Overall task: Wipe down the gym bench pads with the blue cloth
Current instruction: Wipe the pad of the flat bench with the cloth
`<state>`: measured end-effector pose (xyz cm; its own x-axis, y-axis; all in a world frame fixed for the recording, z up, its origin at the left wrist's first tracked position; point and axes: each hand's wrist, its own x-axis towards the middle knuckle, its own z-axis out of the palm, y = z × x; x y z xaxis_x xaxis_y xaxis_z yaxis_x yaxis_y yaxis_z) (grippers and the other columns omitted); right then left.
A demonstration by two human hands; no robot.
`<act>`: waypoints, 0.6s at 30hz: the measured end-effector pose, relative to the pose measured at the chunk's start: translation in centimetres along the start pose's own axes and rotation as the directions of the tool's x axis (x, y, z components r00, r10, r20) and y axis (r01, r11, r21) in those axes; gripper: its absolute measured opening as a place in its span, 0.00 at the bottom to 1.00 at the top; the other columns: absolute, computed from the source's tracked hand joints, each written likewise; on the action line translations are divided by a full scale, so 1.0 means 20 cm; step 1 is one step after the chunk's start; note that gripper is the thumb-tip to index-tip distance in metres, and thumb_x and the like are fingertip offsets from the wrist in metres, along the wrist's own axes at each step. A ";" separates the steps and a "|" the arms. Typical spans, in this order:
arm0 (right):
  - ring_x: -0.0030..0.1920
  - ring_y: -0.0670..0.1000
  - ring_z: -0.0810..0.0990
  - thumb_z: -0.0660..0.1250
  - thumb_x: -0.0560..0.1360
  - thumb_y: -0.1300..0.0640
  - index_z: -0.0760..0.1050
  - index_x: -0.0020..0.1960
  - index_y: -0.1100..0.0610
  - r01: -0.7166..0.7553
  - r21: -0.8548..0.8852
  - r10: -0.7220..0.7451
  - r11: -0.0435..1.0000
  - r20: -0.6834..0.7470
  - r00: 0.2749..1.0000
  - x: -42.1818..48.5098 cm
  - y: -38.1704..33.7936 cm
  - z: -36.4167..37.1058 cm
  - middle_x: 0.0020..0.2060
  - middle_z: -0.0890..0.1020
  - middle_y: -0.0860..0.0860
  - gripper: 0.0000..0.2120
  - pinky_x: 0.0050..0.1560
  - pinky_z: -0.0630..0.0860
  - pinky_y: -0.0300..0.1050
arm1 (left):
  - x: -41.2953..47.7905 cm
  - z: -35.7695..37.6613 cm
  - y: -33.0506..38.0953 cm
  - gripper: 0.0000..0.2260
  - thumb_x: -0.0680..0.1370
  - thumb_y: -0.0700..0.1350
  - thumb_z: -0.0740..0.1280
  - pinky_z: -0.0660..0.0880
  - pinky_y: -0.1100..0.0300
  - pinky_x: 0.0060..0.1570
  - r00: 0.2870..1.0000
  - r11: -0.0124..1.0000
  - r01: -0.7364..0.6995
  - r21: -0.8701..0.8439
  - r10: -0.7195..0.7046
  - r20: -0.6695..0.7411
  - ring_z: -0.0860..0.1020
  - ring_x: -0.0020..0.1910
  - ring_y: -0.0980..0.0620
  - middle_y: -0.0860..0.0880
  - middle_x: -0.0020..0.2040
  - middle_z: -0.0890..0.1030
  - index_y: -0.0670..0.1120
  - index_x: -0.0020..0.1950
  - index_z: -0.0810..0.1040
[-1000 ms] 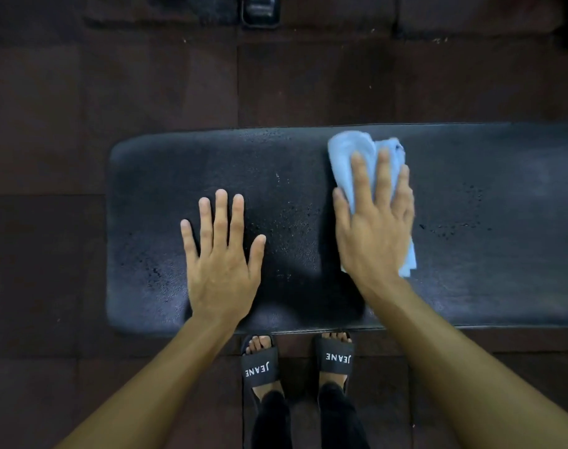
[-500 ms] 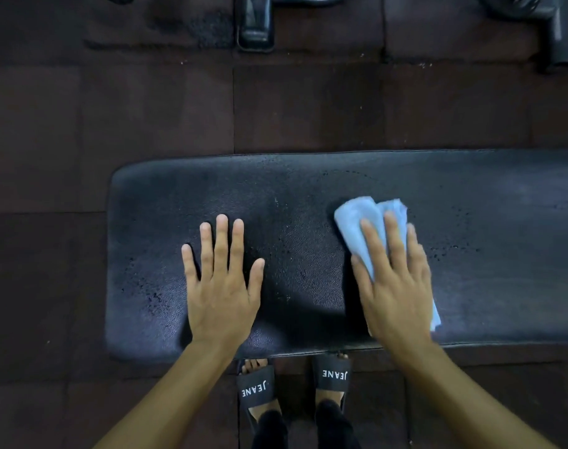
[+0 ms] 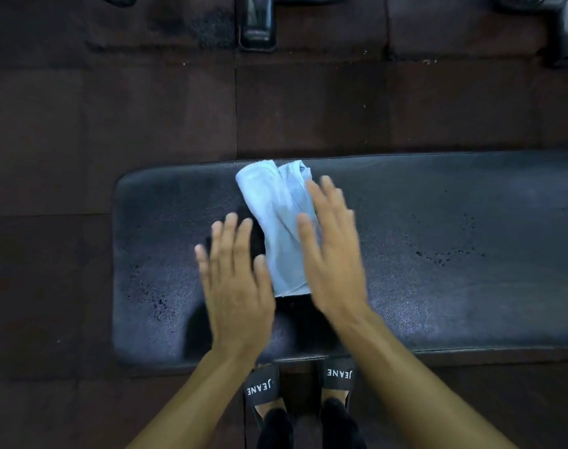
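Observation:
A long black padded gym bench pad runs across the view, with small dark wet specks on its surface. The folded light blue cloth lies on the pad near its far edge, left of centre. My right hand is flat and blurred, fingers spread, and overlaps the cloth's right edge. My left hand is spread flat just left of the cloth, its thumb at the cloth's lower left edge. Neither hand is closed around the cloth.
Dark rubber floor tiles surround the bench. Black equipment feet and a black frame part stand at the far edge of the view. My feet in black sandals are at the pad's near edge.
The cloth has slid left and toward the pad's far edge. My right hand has shifted off most of it to its right side. My left hand has moved right, up against the cloth.

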<state>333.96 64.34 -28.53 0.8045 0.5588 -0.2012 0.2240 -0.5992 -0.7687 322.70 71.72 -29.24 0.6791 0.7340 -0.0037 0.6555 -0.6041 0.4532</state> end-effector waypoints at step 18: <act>0.82 0.50 0.45 0.49 0.84 0.44 0.54 0.81 0.44 -0.074 -0.468 0.035 0.881 -0.092 0.995 0.07 0.22 -0.04 0.82 0.51 0.46 0.25 0.79 0.37 0.56 | 0.41 0.19 0.06 0.25 0.83 0.52 0.50 0.52 0.45 0.77 0.975 0.927 -0.222 0.303 0.200 0.101 0.52 0.80 0.48 0.50 0.80 0.56 0.48 0.80 0.55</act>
<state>336.45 62.01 -31.78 0.8591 0.4824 -0.1710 0.3948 -0.8372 -0.3783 330.41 75.87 -32.12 0.8264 0.5630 -0.0033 0.5570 -0.8167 0.1510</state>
